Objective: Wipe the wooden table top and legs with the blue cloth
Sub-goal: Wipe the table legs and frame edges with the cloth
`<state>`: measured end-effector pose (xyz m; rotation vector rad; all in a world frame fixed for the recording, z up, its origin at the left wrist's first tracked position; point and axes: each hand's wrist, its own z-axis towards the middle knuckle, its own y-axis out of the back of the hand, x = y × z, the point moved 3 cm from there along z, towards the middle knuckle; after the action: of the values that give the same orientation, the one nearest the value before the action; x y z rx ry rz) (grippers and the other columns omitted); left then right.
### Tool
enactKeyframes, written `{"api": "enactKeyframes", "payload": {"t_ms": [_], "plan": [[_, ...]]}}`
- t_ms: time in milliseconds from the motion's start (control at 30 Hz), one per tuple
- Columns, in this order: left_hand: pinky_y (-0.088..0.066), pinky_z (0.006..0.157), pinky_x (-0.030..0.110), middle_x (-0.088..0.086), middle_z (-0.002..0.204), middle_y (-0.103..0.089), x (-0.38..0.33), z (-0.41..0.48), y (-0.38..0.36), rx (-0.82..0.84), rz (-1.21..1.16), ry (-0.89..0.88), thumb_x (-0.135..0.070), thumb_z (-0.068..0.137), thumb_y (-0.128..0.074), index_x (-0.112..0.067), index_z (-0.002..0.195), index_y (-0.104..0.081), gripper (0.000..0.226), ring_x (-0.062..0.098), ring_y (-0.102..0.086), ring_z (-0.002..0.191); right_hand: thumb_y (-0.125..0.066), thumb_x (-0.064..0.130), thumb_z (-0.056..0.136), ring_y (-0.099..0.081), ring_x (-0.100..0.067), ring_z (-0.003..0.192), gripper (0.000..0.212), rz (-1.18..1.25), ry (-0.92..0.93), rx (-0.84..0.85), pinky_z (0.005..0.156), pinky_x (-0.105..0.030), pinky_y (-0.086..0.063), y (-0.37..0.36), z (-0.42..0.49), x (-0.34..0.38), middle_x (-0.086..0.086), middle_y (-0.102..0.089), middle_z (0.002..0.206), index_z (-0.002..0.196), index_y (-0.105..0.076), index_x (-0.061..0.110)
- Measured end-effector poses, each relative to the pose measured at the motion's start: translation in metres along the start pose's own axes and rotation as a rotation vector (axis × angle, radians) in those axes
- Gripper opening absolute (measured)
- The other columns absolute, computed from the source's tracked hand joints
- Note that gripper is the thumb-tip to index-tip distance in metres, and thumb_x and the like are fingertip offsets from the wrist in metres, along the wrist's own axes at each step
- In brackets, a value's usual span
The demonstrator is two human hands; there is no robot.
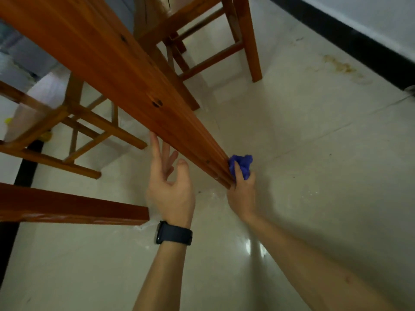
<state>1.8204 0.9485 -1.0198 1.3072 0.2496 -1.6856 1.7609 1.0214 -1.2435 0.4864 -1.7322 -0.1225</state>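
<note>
Where walls meet, glossy tiled floor (292,153)

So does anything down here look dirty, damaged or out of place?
Yes: the pale tiled floor has a brownish stain near the black skirting board. Otherwise nothing stands out: the right hand presses the crumpled blue cloth against the reddish wooden table leg, the left hand open beside it.

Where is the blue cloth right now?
In the head view, right of centre: the cloth is bunched in the right hand, pressed against the right side of the table leg near its foot, just above the floor.
</note>
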Motion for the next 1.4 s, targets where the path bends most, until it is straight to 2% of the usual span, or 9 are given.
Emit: {"api": "enactKeyframes", "payload": {"t_ms": [133,200,300,433,667,967,1100,1267,1400], "plan": [[-0.048,0.103,0.045,-0.03,0.136,-0.053,0.0,0.001,0.003,0.036,-0.009,0.001,-0.007,0.092,-0.057,-0.029,0.153,-0.032,0.07,0.0,-0.054,0.124,-0.044,0.026,0.085,-0.063,-0.035,0.083,0.04,-0.097,-0.35,0.236,0.066,-0.035,-0.054,0.023,0.016,-0.032,-0.02,-0.06,0.114,0.123,-0.055,0.02],[-0.048,0.104,0.039,-0.039,0.126,-0.053,0.005,0.006,0.002,0.052,-0.015,0.055,-0.011,0.093,-0.059,-0.031,0.151,-0.034,0.067,-0.007,-0.055,0.119,-0.043,0.03,0.087,-0.062,-0.038,0.095,0.049,0.022,-0.374,0.056,0.077,-0.041,-0.055,0.039,0.021,-0.026,-0.021,-0.059,0.119,0.135,-0.049,0.02],[-0.048,0.1,0.023,-0.036,0.124,-0.049,0.011,0.013,-0.003,0.108,-0.098,0.151,-0.005,0.096,-0.057,-0.027,0.149,-0.038,0.061,-0.019,-0.054,0.109,-0.053,0.019,0.096,-0.051,-0.038,0.114,0.05,0.112,0.002,-0.364,0.096,-0.036,-0.041,0.05,-0.009,0.016,-0.024,-0.041,0.138,0.143,-0.042,0.013],[-0.048,0.105,0.031,-0.034,0.118,-0.053,0.02,0.024,-0.001,0.164,-0.207,0.274,0.008,0.092,-0.052,-0.033,0.139,-0.045,0.063,-0.022,-0.055,0.102,-0.054,0.028,0.089,-0.051,-0.035,0.113,0.045,-0.136,0.621,-0.279,0.094,-0.037,-0.045,0.031,-0.026,0.052,-0.018,-0.033,0.138,0.134,-0.049,0.032],[-0.044,0.109,0.035,-0.017,0.14,-0.054,0.038,0.035,0.014,0.338,-0.315,0.358,0.006,0.092,-0.044,-0.023,0.143,-0.051,0.058,-0.002,-0.051,0.127,-0.055,0.017,0.091,-0.056,-0.035,0.104,0.054,-0.694,0.134,0.373,0.093,-0.04,-0.05,0.018,-0.013,-0.051,-0.014,-0.039,0.13,0.142,-0.046,0.029],[-0.044,0.109,0.038,-0.024,0.117,-0.064,0.059,0.042,0.011,0.387,-0.402,0.421,0.012,0.084,-0.038,-0.022,0.131,-0.062,0.062,0.004,-0.055,0.125,-0.063,0.008,0.086,-0.052,-0.043,0.113,0.072,-0.608,0.651,-0.049,0.089,-0.047,-0.053,0.003,-0.026,0.002,-0.021,-0.036,0.134,0.146,-0.034,0.035],[-0.043,0.11,0.04,-0.021,0.137,-0.056,0.062,0.039,0.012,0.455,-0.377,0.414,0.001,0.085,-0.041,-0.032,0.137,-0.055,0.063,0.005,-0.051,0.129,-0.055,0.011,0.09,-0.054,-0.031,0.101,0.065,-0.839,0.434,0.212,0.081,-0.033,-0.049,0.002,-0.01,-0.032,-0.012,-0.04,0.125,0.147,-0.038,0.036],[-0.043,0.11,0.04,-0.028,0.134,-0.054,0.062,0.037,0.012,0.497,-0.387,0.407,-0.002,0.084,-0.043,-0.035,0.14,-0.051,0.065,-0.008,-0.053,0.119,-0.049,0.028,0.087,-0.063,-0.038,0.086,0.028,-0.267,-0.426,0.045,0.077,-0.04,-0.05,0.012,0.0,-0.089,-0.018,-0.062,0.097,0.111,-0.061,0.019],[-0.047,0.106,0.033,-0.021,0.136,-0.056,0.062,0.039,0.012,0.455,-0.436,0.434,0.008,0.086,-0.041,-0.028,0.138,-0.055,0.064,-0.012,-0.057,0.11,-0.033,-0.004,0.086,-0.042,-0.018,0.044,0.027,0.461,-0.581,0.067,0.05,-0.029,-0.039,-0.02,0.003,-0.067,-0.007,-0.044,0.056,0.068,-0.043,0.015]]}}
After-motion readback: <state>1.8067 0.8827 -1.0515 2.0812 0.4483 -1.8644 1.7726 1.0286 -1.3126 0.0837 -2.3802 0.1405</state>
